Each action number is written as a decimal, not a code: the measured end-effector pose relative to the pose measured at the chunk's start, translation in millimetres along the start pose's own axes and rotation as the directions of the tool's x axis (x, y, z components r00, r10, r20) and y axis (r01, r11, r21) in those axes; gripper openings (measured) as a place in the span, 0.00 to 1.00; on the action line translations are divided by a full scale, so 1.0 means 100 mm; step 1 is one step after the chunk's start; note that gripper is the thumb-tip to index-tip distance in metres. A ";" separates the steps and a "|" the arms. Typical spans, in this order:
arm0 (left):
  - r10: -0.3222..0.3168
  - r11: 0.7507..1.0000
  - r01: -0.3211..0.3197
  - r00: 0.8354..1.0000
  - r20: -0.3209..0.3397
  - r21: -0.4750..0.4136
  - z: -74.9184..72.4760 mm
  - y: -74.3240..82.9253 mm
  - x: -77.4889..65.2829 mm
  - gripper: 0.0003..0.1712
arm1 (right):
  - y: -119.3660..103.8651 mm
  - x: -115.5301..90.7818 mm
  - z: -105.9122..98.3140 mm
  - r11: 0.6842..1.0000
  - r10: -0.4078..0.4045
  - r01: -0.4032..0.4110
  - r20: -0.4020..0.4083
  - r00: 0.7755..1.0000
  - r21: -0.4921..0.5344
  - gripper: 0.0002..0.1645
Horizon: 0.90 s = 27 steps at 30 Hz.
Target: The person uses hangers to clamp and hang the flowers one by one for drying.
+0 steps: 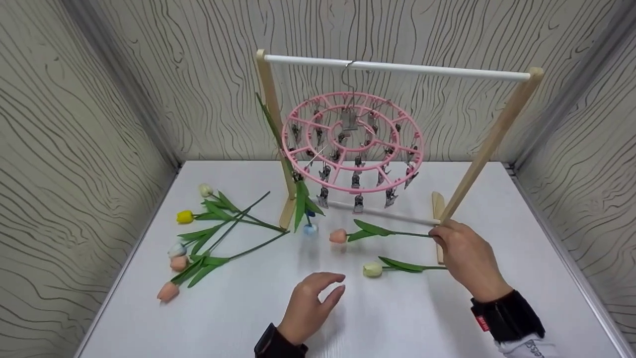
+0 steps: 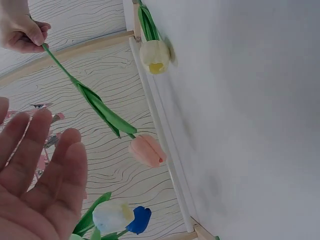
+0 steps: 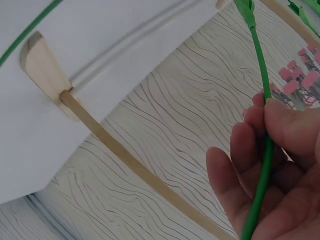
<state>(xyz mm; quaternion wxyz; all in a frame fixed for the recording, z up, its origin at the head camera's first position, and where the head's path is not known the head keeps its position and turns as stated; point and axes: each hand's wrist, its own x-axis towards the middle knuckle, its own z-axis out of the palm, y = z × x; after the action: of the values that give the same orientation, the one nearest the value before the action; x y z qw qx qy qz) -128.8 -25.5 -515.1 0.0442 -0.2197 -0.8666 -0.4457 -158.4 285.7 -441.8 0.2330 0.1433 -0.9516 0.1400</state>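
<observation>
In the head view my right hand (image 1: 469, 258) pinches the green stem of a pink artificial tulip (image 1: 339, 236), its bloom pointing left above the table. The right wrist view shows the stem (image 3: 265, 75) between thumb and fingers. My left hand (image 1: 310, 306) is held over the front of the table, thumb and fingers apart around nothing. A white tulip (image 1: 372, 270) lies just beyond it. Behind hangs a pink round clip hanger (image 1: 355, 191) with many metal clips. At its left edge, a light blue tulip (image 1: 310, 229) and a dark blue tulip (image 2: 140, 220) hang bloom down.
A wooden stand (image 1: 474, 169) with a white top bar (image 1: 397, 68) carries the hanger. On the left of the table (image 1: 238, 308) lie several tulips, among them a yellow tulip (image 1: 185, 217) and a pink tulip (image 1: 169, 292). Patterned wall panels (image 1: 218, 74) enclose the table.
</observation>
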 end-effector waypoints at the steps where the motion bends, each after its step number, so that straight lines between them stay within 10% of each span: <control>1: 0.014 1.000 -0.013 1.000 -0.011 0.003 -0.01 0.02 0.01 0.14 | -0.03 -0.01 -0.05 1.000 -0.019 0.019 -0.010 1.000 -0.012 0.10; 11: 0.186 0.981 -0.189 0.979 -0.084 -0.031 -0.05 0.28 0.12 0.16 | -0.47 -0.13 -0.31 0.977 -0.191 0.190 0.001 0.982 -0.097 0.13; 27: 0.197 0.972 -0.182 0.976 -0.094 0.149 0.01 0.35 0.26 0.17 | -0.85 -0.10 -0.50 0.918 -0.397 0.396 -0.080 0.914 -0.038 0.12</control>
<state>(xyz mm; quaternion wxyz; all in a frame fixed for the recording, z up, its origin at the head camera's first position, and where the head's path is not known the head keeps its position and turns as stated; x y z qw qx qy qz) -137.6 2.3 -482.2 0.1489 -0.2735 -0.8671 -0.3889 -100.9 226.6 -387.8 0.2988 0.3246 -0.8933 0.0858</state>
